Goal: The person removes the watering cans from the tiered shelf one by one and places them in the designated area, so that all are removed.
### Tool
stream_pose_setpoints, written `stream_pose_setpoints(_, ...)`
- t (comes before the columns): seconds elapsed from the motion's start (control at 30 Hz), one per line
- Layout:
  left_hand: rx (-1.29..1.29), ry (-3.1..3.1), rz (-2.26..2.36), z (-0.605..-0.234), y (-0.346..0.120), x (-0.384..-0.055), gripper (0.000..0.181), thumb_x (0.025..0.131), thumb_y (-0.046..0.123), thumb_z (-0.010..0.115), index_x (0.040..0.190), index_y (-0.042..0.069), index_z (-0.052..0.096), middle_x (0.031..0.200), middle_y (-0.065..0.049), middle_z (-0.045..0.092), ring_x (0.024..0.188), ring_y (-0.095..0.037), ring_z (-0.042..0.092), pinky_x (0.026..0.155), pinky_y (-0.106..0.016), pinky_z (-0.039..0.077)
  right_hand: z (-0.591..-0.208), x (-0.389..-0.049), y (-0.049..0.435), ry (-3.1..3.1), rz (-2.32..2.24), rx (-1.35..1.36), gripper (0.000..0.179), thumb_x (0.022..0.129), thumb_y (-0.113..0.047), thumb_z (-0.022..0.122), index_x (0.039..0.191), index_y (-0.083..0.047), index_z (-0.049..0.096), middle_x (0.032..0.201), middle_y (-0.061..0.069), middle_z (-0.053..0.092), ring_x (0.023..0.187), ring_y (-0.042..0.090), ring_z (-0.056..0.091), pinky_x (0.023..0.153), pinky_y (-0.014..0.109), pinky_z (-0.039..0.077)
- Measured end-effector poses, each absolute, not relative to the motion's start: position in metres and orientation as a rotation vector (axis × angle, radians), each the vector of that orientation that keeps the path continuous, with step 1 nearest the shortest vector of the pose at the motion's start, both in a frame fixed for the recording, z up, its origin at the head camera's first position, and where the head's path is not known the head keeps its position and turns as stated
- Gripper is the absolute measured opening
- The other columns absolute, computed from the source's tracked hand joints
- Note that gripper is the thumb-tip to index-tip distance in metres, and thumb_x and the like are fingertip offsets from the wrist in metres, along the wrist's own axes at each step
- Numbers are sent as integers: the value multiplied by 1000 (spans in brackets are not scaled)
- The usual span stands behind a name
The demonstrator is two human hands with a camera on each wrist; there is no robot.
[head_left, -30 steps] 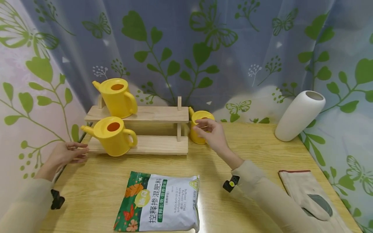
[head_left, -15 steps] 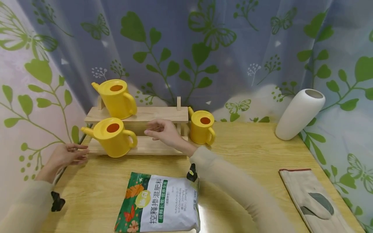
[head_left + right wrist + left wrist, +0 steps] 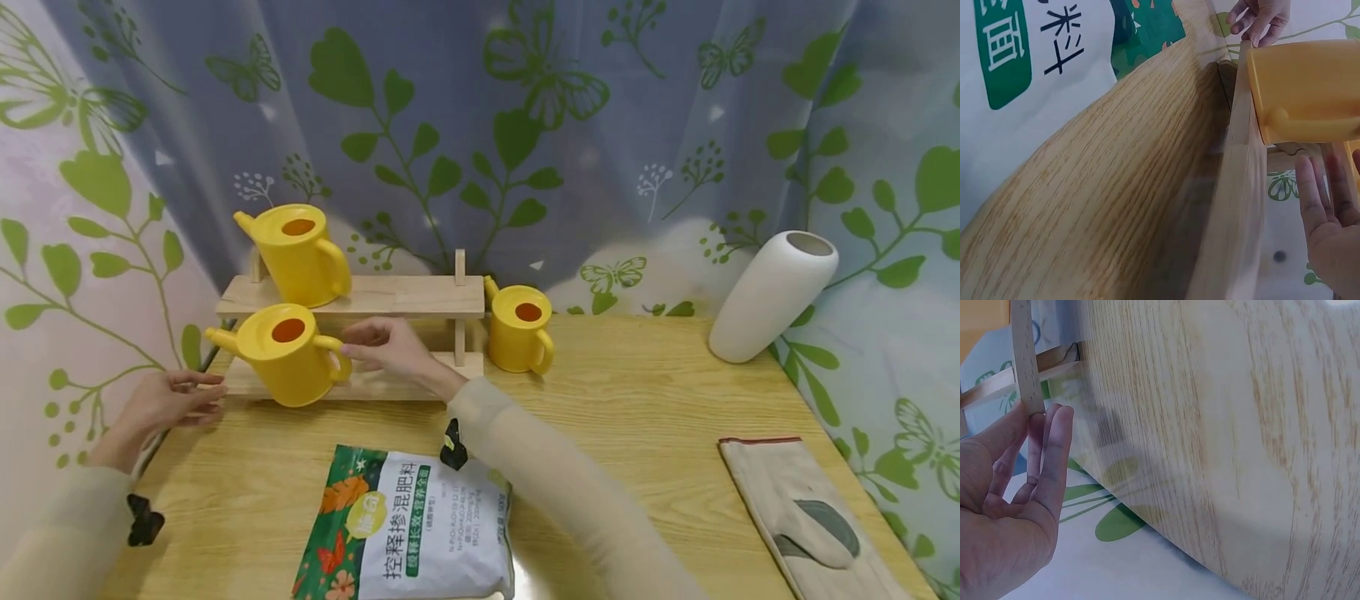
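Observation:
A two-tier wooden shelf [image 3: 405, 293] carries a yellow watering can [image 3: 303, 258] on its upper board and another yellow watering can [image 3: 288, 367] on its lower board, both with spouts to the left. My left hand [image 3: 168, 402] pinches the left end of the lower board, its thumb and fingers on either side of the wood in the left wrist view. By the handle of the lower can is my right hand [image 3: 393, 350]; its fingers [image 3: 1313, 200] look extended in the right wrist view, and contact is unclear. A third yellow watering can [image 3: 517, 333] stands right of the shelf.
In front of the shelf lies a white and green fertilizer bag [image 3: 420, 525]. A folded beige glove [image 3: 813, 517] rests at the table's right side. A white vase [image 3: 772, 300] leans at the back right. Patterned curtains [image 3: 600, 167] enclose the table [image 3: 622, 417].
My right hand has moved left, from the watering can beside the shelf to the handle of the can on the lower board. My left hand keeps its place at the shelf end.

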State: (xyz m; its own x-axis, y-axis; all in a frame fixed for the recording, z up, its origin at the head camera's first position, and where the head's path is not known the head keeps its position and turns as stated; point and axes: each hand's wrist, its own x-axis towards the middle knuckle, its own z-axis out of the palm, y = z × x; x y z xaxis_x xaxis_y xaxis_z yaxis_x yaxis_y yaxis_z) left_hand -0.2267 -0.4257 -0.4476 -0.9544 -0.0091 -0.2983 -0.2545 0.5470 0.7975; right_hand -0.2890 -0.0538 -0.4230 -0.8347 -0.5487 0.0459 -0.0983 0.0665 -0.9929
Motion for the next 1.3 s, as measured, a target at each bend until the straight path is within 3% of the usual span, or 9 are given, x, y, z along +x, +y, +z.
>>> stream_pose_setpoints(0.43, -196, 2518, 1402, -447, -424, -229, 62, 106, 20, 66, 147, -20, 44, 94, 5, 79, 81, -9, 79, 80, -35, 71, -419, -280, -56, 1982, -1797, -688, 30, 98, -5, 74, 126, 6, 71, 118, 24, 72, 95, 23, 72, 94, 49, 68)
stream_pose_setpoints(0.63, -199, 2517, 1409, -446, -429, -223, 59, 106, 19, 66, 144, -22, 46, 91, 10, 77, 80, -8, 79, 78, -34, 71, -418, -272, -50, 1946, -1784, -686, 30, 98, -7, 75, 126, 4, 72, 118, 20, 73, 91, 17, 71, 95, 51, 67)
stream_pose_setpoints(0.9, -185, 2517, 1439, -448, -423, -226, 61, 104, 20, 69, 144, -21, 48, 90, 8, 76, 81, -8, 79, 79, -34, 71, -418, -267, -21, 1986, -1776, -609, 26, 97, -10, 77, 121, 0, 74, 109, 10, 72, 88, 11, 69, 90, 42, 70)
stream_pose_setpoints(1.3, -185, 2505, 1451, -448, -422, -228, 55, 105, 18, 68, 140, -20, 53, 89, 6, 76, 79, -8, 78, 78, -34, 71, -404, -250, 47, 2018, -1875, -596, 29, 99, -3, 72, 126, 8, 68, 110, 14, 71, 90, 13, 71, 91, 46, 70)
